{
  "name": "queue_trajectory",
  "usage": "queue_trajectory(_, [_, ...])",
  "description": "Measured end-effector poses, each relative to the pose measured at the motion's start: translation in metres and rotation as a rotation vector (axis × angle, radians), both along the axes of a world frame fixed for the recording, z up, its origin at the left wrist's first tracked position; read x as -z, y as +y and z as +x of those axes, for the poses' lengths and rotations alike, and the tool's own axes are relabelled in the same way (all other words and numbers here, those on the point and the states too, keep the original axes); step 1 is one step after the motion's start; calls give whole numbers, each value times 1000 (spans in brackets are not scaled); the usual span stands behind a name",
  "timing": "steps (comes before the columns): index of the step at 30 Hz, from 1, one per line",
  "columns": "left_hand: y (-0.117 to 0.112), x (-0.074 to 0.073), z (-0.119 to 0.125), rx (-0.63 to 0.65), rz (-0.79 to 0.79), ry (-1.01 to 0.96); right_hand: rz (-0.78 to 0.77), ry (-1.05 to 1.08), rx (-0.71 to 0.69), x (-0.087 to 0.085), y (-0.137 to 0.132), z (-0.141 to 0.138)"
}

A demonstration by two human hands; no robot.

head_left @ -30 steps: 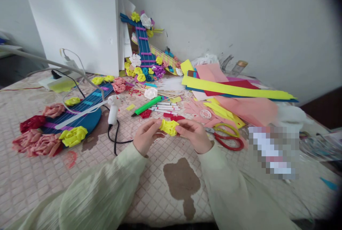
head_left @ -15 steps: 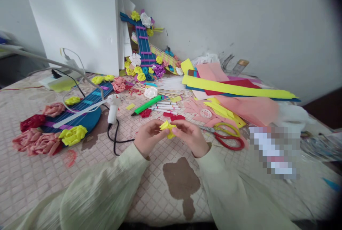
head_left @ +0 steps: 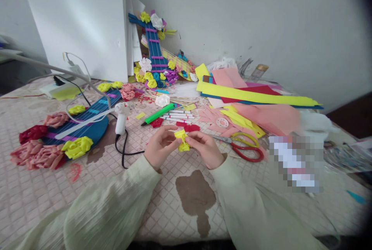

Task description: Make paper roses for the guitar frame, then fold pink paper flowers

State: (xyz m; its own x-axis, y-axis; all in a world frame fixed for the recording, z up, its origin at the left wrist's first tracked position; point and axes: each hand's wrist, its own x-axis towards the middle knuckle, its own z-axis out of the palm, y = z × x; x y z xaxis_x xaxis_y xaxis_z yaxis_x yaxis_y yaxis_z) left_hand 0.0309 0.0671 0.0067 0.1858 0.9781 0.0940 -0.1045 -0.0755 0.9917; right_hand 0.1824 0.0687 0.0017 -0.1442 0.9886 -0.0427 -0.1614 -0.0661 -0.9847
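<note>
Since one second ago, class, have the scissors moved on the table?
No: the scissors keep their place relative to the brown patch; the camera view itself shifted slightly.

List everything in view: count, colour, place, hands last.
crumpled paper: 1, yellow, between both hands
glue gun: 1, white, left of hands
scissors: 1, red and yellow handles, right of hands
thick stick: 1, green, beyond hands
thin pens: several, white, beside it
loose flower: 1, white, centre
flat guitar: 1, blue, left
upright guitar: 1, blue, back
striped guitar: 1, yellow, back
paper sheets: several, mixed colours, right
jar: 1, clear, back right
board: 1, white, back left
table: 1, pale, under everything
left hand: 1, green sleeve, on paper
right hand: 1, green sleeve, on paper
</note>
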Motion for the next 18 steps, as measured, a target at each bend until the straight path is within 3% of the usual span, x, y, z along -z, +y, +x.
queue_trajectory(6, [-1, 4, 0, 77, 157, 50, 90, -29, -26, -5, -3, -2])
queue_trajectory(11, [-2, 4, 0, 29, 155, 7, 170, -159, 30, -8, -6, -2])
queue_trajectory(18, [-2, 5, 1, -1, 130, -34, 253, -139, 113, -5, -8, -4])
